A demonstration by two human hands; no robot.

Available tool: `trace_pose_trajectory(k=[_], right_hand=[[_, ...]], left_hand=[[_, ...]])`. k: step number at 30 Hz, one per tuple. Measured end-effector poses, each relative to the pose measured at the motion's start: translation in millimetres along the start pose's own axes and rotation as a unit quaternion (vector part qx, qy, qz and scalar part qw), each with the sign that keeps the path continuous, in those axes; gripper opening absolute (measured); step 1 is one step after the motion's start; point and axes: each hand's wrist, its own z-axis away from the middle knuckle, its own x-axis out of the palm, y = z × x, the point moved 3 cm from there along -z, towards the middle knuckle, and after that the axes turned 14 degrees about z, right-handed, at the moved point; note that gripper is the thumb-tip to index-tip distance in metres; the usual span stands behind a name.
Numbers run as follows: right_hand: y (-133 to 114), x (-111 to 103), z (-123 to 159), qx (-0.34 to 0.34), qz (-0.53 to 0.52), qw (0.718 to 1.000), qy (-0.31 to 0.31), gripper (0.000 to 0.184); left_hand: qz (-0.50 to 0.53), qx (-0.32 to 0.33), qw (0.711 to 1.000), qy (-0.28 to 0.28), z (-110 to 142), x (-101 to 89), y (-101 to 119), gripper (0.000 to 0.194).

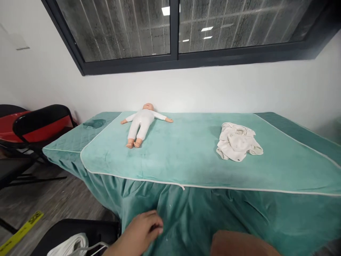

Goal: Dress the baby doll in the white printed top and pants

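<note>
My left hand [145,227] hangs in front of the green cover's skirt, low in the view. Its fingers curl loosely, with a gap between thumb and forefinger and nothing seen in them. At the bottom edge, right of centre, a bare-skinned shape [239,244] enters the view; it appears to be part of my right hand or arm, and no fingers show. A baby doll [142,120] in a white bodysuit lies on its back on the bed, arms spread, feet towards me. To its right rests a crumpled white baby garment [237,142]. Neither hand touches them.
The bed's light green sheet [183,153] has white piping along its front edge. Black and red chairs [44,124] stand at the left. Nearer me, a black seat [98,229] carries a white bundle with a cord [73,245]. Behind the bed is a dark-framed window [174,32].
</note>
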Motion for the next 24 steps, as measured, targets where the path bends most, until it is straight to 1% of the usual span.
trace_pose_trajectory(k=[2,4,6,7,9,10,11,14,17,19,24], right_hand=[[-8.4,-11.4,-19.6,-0.025,-0.013,0.999,-0.018,0.025],[-20.6,-20.5,-43.7,-0.045,-0.023,0.998,-0.023,0.023],[-33.4,-27.0,-70.2,-0.051,-0.023,0.998,0.016,0.019],[-38.9,-29.2,-82.8,-0.047,-0.016,0.997,0.058,0.017],[-47.2,-27.2,-103.6,-0.040,-0.008,0.993,0.110,0.013],[-49.9,-23.8,-111.0,-0.039,-0.007,0.992,0.120,0.011],[-51.6,-19.1,-116.3,-0.038,-0.009,0.992,0.117,0.011],[-49.6,-6.7,-119.2,-0.016,-0.022,0.993,0.113,0.012],[-39.6,-0.1,-110.7,0.037,-0.049,0.991,0.118,0.013],[-32.0,2.8,-104.5,0.059,-0.073,0.988,0.122,0.013],[-19.6,9.9,-100.9,0.077,-0.111,0.984,0.114,0.014]], left_hand=[[-0.065,-0.004,0.997,0.045,-21.3,2.0,1.6,0.021],[-0.100,0.003,0.992,0.078,-38.4,5.5,-3.9,0.026],[-0.104,0.009,0.990,0.094,-51.2,8.8,-11.8,0.028],[-0.102,0.011,0.990,0.093,-56.5,10.7,-15.3,0.027],[-0.102,0.015,0.992,0.075,-65.9,15.2,-20.1,0.025],[-0.104,0.015,0.992,0.063,-70.3,17.8,-21.7,0.023],[-0.107,0.013,0.993,0.050,-74.6,20.6,-23.1,0.021],[-0.119,-0.003,0.992,0.029,-86.1,29.2,-27.8,0.016],[-0.134,-0.005,0.991,0.024,-94.1,37.2,-33.3,0.014],[-0.139,-0.005,0.990,0.025,-97.4,41.5,-37.6,0.015],[-0.140,-0.040,0.989,0.018,-103.8,49.7,-48.7,0.018]])
